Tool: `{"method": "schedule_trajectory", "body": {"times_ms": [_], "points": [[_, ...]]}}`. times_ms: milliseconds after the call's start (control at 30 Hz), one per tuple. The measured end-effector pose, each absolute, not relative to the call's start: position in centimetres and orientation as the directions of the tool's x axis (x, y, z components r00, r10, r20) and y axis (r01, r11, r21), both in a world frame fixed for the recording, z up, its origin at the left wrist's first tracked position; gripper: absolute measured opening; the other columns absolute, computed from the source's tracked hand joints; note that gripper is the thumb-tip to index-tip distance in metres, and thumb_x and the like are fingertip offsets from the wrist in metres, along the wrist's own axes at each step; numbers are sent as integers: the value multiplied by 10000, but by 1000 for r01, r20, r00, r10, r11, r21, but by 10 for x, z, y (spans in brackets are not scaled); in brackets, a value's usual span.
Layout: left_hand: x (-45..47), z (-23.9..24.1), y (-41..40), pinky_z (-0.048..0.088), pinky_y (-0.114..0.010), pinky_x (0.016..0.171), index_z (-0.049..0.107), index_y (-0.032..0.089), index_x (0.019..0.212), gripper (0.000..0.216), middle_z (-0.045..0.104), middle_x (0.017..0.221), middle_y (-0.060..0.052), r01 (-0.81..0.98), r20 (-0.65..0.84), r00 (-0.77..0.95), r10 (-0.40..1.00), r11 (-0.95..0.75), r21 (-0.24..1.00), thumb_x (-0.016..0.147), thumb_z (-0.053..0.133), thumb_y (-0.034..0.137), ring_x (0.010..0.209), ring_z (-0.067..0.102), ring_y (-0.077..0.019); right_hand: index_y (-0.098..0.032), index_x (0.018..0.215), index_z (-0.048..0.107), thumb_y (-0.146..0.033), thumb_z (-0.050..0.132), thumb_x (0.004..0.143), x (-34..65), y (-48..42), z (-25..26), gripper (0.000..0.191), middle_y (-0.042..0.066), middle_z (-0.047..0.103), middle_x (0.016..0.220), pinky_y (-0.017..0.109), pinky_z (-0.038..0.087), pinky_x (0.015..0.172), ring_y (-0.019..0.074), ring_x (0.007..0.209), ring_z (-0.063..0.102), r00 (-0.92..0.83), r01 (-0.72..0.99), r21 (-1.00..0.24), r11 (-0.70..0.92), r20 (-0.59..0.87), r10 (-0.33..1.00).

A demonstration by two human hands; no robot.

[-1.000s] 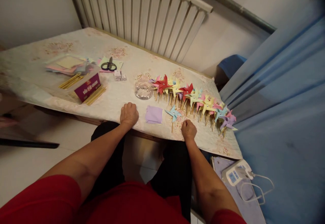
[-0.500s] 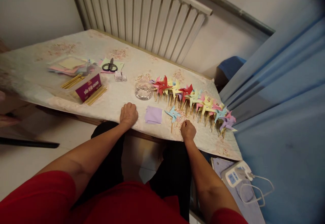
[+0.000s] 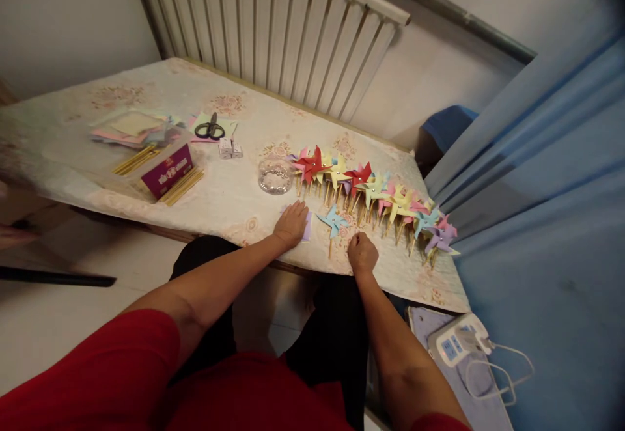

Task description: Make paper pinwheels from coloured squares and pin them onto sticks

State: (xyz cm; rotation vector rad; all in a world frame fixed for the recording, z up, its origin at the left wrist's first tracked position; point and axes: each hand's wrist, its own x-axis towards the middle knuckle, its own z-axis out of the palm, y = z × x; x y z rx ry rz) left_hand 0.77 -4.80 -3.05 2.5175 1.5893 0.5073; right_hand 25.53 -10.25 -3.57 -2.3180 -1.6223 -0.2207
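Observation:
My left hand lies flat over the purple paper, hiding most of it. Its fingers are stretched out. To the right of it, a light blue paper pinwheel on a wooden stick lies by itself. My right hand rests closed on the tablecloth, right of that pinwheel's stick; whether anything is inside the fingers is hidden. Behind both hands runs a row of several finished pinwheels in red, yellow, pink, blue and purple. A clear round dish of small shiny pieces stands beyond my left hand.
On the left are a purple-labelled pack with wooden sticks, and coloured paper sheets. Black-handled scissors lie on paper near small white boxes. A white power strip with a cable sits below the table's right end, beside a blue curtain.
My left hand has moved right, from bare tablecloth onto the purple paper, and its fingers have straightened. My right hand has stayed in place.

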Motion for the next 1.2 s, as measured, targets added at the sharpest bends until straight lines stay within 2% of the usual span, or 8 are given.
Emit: {"method": "schedule_trajectory", "body": {"times_ms": [100,233,900,1200], "points": [[7,-38,-50,219,-505,1231,421,65,1491,572,356,1604,-167,867,133,428,894,-447,218,999,345,349,1506,271,-309,-171,908,694,-245,523,970,256,-102,-38,196,30,646,780,290,155,605,123,616,435,343,938,-156,-308,303,889],[3,-41,-52,192,-515,1233,395,86,1517,609,332,1618,-155,867,137,446,884,-465,177,999,336,400,1515,250,-306,-171,889,687,-250,522,970,257,-101,-41,200,20,626,729,297,139,602,121,595,411,344,939,-148,-312,323,882],[-6,-37,-69,175,-561,1224,403,189,1531,593,326,1627,-110,876,110,415,903,-430,219,986,380,421,1523,228,-313,-164,930,701,-248,499,982,253,-102,-34,224,38,651,800,285,186,606,132,640,471,358,933,-146,-328,287,889],[-8,-38,-71,184,-569,1220,410,169,1524,591,319,1628,-130,891,122,386,915,-404,210,991,364,421,1520,236,-313,-168,921,690,-250,497,980,256,-102,-35,217,39,667,803,299,167,613,127,640,474,350,936,-151,-319,288,891]]}}
